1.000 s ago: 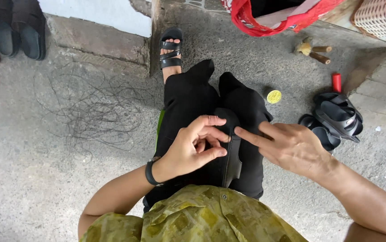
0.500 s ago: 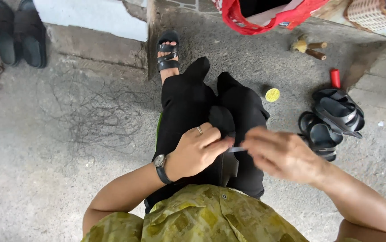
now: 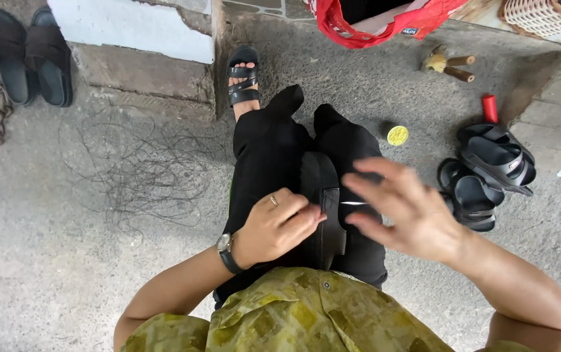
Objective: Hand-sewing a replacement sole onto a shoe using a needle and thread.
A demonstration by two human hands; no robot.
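A person is sitting on a grey concrete floor (image 3: 52, 261) with a black shoe (image 3: 323, 205) lying sole-up across the lap, in the middle of the scene. The left hand (image 3: 274, 228) is resting on the shoe's left edge, its fingers curled and pinching at the sole; what they are pinching is too small to tell. The right hand (image 3: 404, 212) is hovering just right of the shoe, blurred, its fingers spread and loose, grasping nothing. A thin pale needle-like sliver (image 3: 353, 203) is showing between the two hands. Black sandals (image 3: 489, 169) are lying to the right, with a yellow round lid (image 3: 397, 135) and a red tube (image 3: 490, 109) farther off. Tangled dark threads (image 3: 143, 179) are lying to the left.
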